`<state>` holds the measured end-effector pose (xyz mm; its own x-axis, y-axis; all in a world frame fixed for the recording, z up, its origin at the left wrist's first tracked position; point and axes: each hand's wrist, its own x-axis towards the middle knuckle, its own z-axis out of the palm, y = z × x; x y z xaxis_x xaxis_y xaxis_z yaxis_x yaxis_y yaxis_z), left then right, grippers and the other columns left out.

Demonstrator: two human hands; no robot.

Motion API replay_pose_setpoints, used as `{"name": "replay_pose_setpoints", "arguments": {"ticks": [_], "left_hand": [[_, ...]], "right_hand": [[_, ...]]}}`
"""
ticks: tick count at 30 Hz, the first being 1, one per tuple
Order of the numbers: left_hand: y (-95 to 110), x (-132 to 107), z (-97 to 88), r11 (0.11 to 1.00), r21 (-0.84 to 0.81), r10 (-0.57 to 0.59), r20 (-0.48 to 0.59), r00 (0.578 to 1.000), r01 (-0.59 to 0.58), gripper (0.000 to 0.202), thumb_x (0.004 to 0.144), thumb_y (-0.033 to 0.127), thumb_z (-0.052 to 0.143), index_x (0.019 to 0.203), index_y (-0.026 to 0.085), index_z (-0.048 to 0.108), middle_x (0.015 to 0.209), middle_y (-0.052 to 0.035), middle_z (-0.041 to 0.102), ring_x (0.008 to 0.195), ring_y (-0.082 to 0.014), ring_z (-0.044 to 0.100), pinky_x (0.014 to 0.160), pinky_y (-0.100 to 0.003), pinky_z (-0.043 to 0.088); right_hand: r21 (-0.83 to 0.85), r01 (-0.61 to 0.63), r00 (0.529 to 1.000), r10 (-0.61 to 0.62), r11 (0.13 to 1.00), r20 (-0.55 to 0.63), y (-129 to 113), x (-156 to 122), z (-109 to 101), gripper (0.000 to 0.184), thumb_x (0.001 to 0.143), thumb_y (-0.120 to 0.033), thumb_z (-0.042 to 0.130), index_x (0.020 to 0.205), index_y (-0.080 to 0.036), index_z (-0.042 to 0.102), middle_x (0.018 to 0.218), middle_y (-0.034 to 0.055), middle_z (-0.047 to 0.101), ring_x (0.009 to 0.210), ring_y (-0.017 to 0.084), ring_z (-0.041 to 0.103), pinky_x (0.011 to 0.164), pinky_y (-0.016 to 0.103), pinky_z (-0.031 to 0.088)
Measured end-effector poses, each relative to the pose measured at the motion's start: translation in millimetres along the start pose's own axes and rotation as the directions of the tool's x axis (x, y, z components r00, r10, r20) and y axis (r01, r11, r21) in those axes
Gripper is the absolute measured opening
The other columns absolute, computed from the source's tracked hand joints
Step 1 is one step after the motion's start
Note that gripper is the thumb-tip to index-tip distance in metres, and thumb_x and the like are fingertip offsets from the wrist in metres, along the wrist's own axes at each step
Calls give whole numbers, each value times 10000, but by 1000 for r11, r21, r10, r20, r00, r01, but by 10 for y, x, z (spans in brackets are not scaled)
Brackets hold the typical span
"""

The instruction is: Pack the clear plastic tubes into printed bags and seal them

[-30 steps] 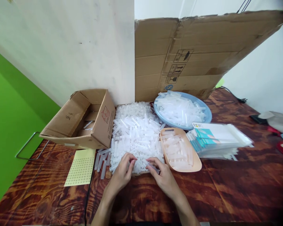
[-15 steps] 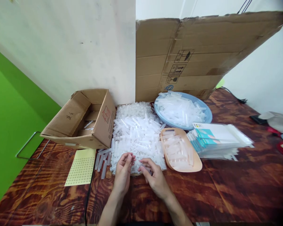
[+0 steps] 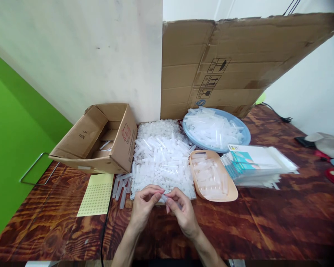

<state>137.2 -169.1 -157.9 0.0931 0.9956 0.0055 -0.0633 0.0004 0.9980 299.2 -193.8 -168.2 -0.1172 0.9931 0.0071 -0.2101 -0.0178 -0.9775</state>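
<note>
Translucent slim plastic tube (image 3: 164, 198): above brown wooden bench (image 3: 267, 226), towards near edge; right hand (image 3: 184, 214) clamped on it, left hand (image 3: 142, 207), fingers together, at its tip. Apparent step: tip work; next calls for steady alignment.

Bright, fairly even cool-white light is spreading over the wooden tabletop (image 3: 267, 230) — apparently from above — and is bleaching the heaped plastic tubes (image 3: 164, 159) until many edges are merging into white, while glare is streaking the clear packets (image 3: 278, 159). Soft shadow is filling the open carton (image 3: 127, 142) and darkening a slanting band across the green panel (image 3: 16, 155). The wide lens is stretching the outer scene, the right-hand corners are sinking into black, and fine detail is blurring around the small piece (image 3: 164, 198) between the fingertips (image 3: 171, 202).
</note>
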Motion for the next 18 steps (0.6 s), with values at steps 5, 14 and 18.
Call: {"name": "replay_pose_setpoints", "arguments": {"ticks": [5,14,18], "left_hand": [[-72,-216,-4,999,-50,-13,-13,1000,12,237,867,402,737,798,177,764,957,-108,722,977,-270,692,893,-392,548],[-151,-259,-186,973,229,-4,160,987,-33,160,917,301,690,1022,251,800,1092,-99,722,1070,-276,663,961,-427,524],[-321,-39,-193,662,726,224,47,974,-187,278,939,218,637,1199,266,723,1182,-108,680,1124,-308,594,982,-496,483]], "right_hand": [[241,-166,985,151,956,80,22,-79,134,336,907,-507,681,851,-205,544,572,-51,540,436,75,320,441,217,234],[342,-447,894,427,826,137,35,-183,11,365,851,-494,749,808,-194,546,563,-64,529,390,27,172,399,187,141],[-10,-160,968,155,987,-199,107,-82,-207,323,809,-477,797,889,-192,668,803,36,674,640,152,568,513,225,400]]}}
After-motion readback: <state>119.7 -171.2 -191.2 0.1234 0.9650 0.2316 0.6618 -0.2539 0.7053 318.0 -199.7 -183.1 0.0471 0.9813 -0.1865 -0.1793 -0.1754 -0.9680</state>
